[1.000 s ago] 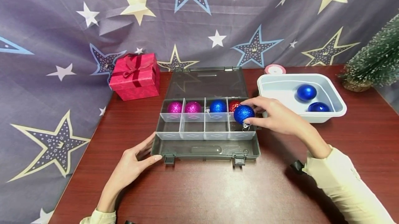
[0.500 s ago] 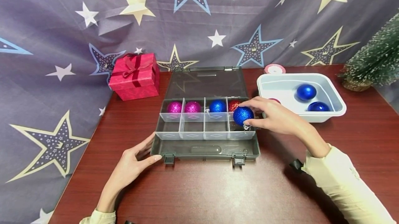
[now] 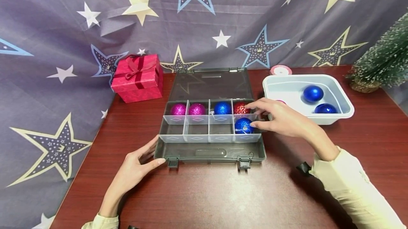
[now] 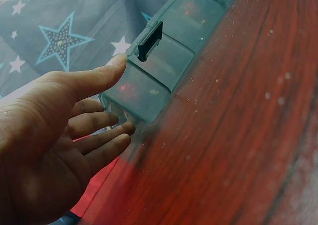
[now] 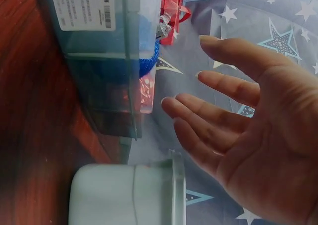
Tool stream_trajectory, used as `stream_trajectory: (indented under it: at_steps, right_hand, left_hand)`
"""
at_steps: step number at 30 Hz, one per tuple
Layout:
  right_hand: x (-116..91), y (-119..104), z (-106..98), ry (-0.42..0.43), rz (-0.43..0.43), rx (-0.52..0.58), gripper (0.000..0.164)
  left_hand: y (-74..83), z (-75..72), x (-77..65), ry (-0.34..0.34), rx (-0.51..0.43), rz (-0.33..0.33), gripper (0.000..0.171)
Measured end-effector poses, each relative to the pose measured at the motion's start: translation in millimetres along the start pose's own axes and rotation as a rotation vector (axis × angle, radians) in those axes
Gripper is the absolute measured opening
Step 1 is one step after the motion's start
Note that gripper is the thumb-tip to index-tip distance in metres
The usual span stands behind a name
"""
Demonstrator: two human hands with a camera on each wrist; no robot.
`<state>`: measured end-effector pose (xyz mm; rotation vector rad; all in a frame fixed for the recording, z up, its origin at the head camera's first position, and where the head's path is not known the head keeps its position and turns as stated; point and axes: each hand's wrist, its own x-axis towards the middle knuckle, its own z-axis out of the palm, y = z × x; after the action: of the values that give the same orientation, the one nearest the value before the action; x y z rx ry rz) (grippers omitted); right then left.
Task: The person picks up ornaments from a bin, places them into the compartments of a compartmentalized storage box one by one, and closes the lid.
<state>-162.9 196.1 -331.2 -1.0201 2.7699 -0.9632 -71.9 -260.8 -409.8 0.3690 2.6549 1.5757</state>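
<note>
A grey see-through divided organizer box [image 3: 186,154] lies with its lid [image 3: 210,85] swung back. In its front right compartment rests a glittery blue bauble [image 3: 243,126], also visible past the box wall in the right wrist view [image 5: 150,63]. My right hand [image 3: 282,119] hovers beside it, fingers spread; the right wrist view shows the hand [image 5: 268,125] holding nothing. Along the back row sit two magenta baubles [image 3: 197,109], a blue bauble [image 3: 222,108] and a red bauble [image 3: 241,108]. My left hand [image 3: 132,169] rests its extended thumb and fingers against the box's front left corner.
Right of the box, a white tub [image 3: 331,120] holds two shiny blue baubles [image 3: 313,94] and a pink one, mostly hidden by my hand. Behind it lies a pink ribbon spool [image 3: 281,70]. A red gift box [image 3: 138,78] stands back left, a small frosted tree [image 3: 382,53] far right.
The glittery blue bauble has gone down into the front right compartment, and my right fingers have let go of it. My left hand stays at the box corner.
</note>
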Motion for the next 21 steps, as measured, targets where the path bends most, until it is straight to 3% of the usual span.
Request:
stream_trajectory:
  at_steps: [12,21]
  right_hand:
    - [-18.5,15.4,-26.8,0.151,0.01,-0.009,0.044]
    - [-34.5,44.6,-43.0,0.169,0.245,0.024,0.043]
  left_hand:
    - [0.5,-0.5,-0.6,0.0,0.007,-0.006,0.072]
    - [-1.7,0.6,-0.2,0.003,-0.003,0.024,0.072]
